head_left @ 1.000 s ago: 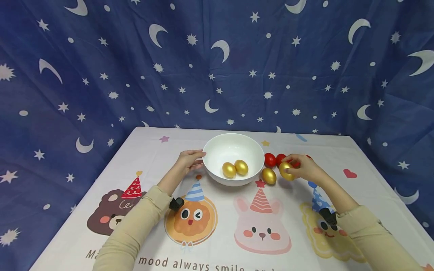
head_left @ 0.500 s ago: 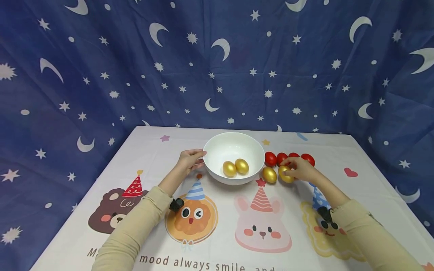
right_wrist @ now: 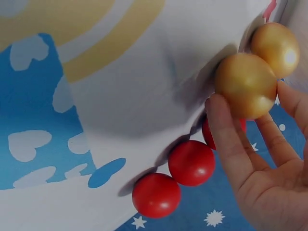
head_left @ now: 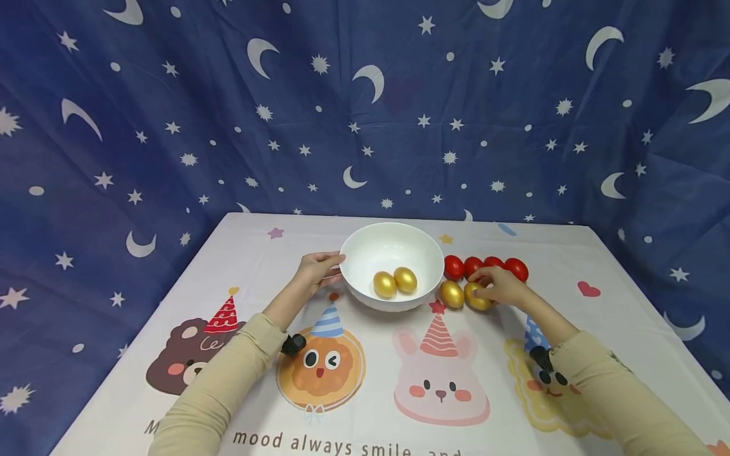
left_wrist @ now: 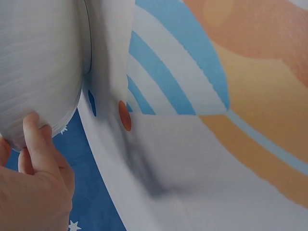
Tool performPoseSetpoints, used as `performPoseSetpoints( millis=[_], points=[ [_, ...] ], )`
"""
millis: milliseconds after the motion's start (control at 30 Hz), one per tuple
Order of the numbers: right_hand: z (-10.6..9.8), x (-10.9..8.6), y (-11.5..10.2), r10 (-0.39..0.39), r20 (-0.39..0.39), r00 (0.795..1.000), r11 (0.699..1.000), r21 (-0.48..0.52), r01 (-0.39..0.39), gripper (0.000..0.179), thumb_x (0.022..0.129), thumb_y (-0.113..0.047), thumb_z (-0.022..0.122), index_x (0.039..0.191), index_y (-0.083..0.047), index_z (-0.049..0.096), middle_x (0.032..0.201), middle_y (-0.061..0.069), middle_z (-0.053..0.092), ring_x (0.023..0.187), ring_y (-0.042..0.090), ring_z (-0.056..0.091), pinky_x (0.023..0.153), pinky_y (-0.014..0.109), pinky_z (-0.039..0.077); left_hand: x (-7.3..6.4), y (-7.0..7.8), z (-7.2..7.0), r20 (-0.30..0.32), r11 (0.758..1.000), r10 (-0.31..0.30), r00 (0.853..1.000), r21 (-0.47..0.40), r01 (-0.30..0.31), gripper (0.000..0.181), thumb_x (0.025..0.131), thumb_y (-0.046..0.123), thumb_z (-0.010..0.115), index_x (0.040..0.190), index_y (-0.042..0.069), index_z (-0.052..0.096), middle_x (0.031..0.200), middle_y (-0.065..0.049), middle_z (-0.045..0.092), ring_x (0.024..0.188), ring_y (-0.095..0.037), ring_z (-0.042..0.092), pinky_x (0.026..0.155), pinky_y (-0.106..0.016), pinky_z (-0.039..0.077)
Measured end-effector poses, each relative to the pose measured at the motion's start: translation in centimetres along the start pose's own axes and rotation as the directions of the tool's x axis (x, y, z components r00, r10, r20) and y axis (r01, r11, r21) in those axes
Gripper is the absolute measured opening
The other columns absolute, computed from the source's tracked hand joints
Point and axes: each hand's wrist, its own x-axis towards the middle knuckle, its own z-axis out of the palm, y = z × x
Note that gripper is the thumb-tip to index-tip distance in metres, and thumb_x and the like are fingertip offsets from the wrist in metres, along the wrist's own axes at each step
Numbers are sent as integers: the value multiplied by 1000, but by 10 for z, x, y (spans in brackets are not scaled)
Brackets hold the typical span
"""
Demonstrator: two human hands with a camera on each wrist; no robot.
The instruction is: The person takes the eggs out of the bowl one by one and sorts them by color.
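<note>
A white bowl (head_left: 356,269) stands at the middle of the table, and two golden eggs (head_left: 384,284) lie in it. My left hand (head_left: 315,271) grips the bowl's left side, thumb at the rim; its fingers touch the outer wall (left_wrist: 43,57) in the left wrist view. To the right of the bowl, my right hand (head_left: 500,286) holds a golden egg (right_wrist: 245,86) between thumb and fingers, low at the tabletop. Another golden egg (head_left: 452,294) lies close beside it, next to the bowl. Behind them sits a row of several red eggs (head_left: 516,270).
The table has a white cloth (head_left: 353,437) printed with cartoon animals and lettering. A dark blue curtain (head_left: 365,114) with moons and stars hangs behind the table and at its sides.
My right hand has moved down and slightly left, bringing its golden egg from above the cloth to beside the other one. The left hand keeps its grip on the bowl.
</note>
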Motion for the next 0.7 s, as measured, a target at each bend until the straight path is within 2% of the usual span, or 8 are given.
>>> performPoseSetpoints(
  millis=[233, 400, 700],
  points=[
    [-1, 2, -5, 44, 22, 999, 999, -6, -44, 32, 84, -10, 67, 112, 6, 61, 100, 24, 62, 78, 21, 59, 65, 33, 62, 0, 1, 0, -1, 1000, -5, 1000, 1, 5, 41, 90, 17, 65, 128, 4, 57, 124, -16, 59, 74, -9, 65, 64, -16, 60],
    [-4, 1, -7, 66, 36, 997, 998, -1, -66, 33, 85, -10, 66, 113, 6, 60, 100, 24, 62, 77, 20, 59, 67, 34, 63, 0, 2, 0, 1, 1000, -7, 1000, 4, 7, 42, 90, 17, 65, 128, 4, 57, 124, -16, 59, 76, -9, 65, 64, -16, 60],
    [-12, 0, -10, 57, 28, 998, 998, -30, -57, 35, 85, -14, 68, 112, 7, 60, 94, 21, 62, 76, 21, 57, 66, 36, 62, 0, 1, -1, 0, 1000, -8, 1000, 4, 8, 42, 89, 17, 65, 128, 5, 57, 114, -12, 62, 72, -8, 65, 62, -14, 59]
  ],
)
